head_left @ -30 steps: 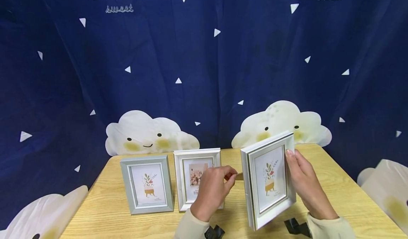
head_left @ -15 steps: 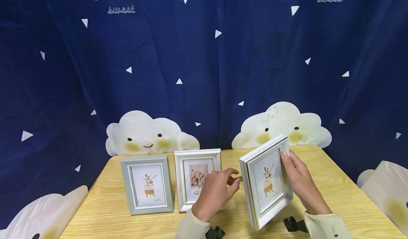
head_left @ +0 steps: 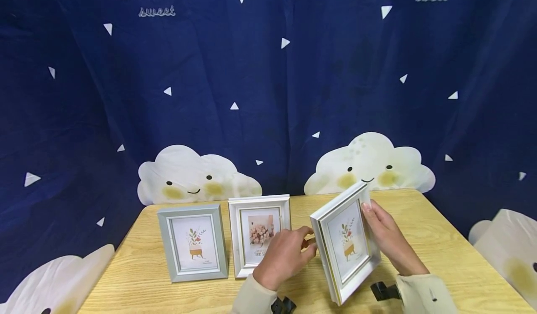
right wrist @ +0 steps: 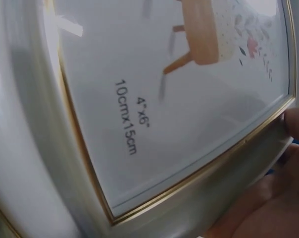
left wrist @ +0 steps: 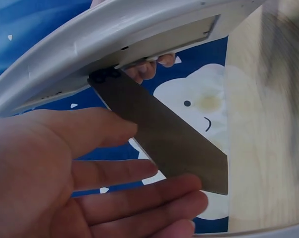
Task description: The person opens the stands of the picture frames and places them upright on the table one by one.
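A white photo frame point(head_left: 345, 249) with a thin gold inner line and a potted-plant print is held upright, turned partly leftward. My right hand point(head_left: 390, 239) grips its right side, thumb on the front border and fingers behind. Behind the frame, a brown easel leg point(left wrist: 174, 139) swings out from a dark hinge, as the left wrist view shows. My left hand point(head_left: 285, 258) is beside the frame's left edge; in its wrist view the thumb and loosely extended fingers lie at the leg without closing round it. The right wrist view shows the print's size lettering close up.
A grey-blue photo frame point(head_left: 193, 242) stands at the left of the wooden table point(head_left: 134, 276). Next to it stands another white frame point(head_left: 260, 225) with a flower photo, partly covered by my left hand. A dark blue curtain point(head_left: 268, 81) with clouds hangs behind.
The held frame has shifted left and slightly down with my right hand, turning a little. My left fingers, which pinched the easel leg's edge a second ago, have loosened.
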The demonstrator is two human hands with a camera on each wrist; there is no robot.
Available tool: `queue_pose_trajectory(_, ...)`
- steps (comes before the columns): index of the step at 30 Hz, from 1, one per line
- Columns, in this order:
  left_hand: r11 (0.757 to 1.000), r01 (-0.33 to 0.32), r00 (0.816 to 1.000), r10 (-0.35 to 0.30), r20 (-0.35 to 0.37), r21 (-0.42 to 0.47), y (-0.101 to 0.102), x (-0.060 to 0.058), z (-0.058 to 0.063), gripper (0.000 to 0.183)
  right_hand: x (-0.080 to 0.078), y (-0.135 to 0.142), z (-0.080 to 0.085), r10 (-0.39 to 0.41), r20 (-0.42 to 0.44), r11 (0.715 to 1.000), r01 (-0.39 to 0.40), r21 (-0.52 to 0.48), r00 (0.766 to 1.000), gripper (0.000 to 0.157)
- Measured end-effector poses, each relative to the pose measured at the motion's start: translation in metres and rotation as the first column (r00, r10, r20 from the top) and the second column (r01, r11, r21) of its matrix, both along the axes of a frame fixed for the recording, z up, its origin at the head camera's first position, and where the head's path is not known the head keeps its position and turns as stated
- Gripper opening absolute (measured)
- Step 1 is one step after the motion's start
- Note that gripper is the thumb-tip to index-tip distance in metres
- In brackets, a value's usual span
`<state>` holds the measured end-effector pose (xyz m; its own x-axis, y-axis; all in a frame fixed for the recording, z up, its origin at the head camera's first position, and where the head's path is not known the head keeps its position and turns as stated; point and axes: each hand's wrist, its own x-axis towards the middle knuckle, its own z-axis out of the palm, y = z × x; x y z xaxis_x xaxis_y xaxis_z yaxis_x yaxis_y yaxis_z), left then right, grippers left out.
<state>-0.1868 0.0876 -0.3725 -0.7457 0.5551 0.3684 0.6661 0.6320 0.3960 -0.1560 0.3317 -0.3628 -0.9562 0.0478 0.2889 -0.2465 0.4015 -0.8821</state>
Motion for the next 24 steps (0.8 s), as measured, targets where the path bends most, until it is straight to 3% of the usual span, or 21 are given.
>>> queue_pose_trajectory(10,0.996,0.041,0.999,-0.039,0.033,-0.081,0.005,-0.003,-0.007,0.021,-0.008,0.012,-0.012,0.165,0.13,0.981,-0.15,-0.122,0.978,0.06)
queue_pose_trajectory(18,0.993,0.052,0.992,-0.038,0.12,-0.11,0.008,0.003,-0.01,0.025,-0.011,0.019,-0.019,0.18,0.21,0.978,-0.152,-0.141,0.961,0.067)
queue_pose_trajectory(24,0.989,0.054,0.992,-0.037,0.119,-0.14,0.012,0.005,-0.019,0.027,-0.011,0.023,-0.029,0.178,0.251,0.98,-0.149,-0.13,0.952,0.065)
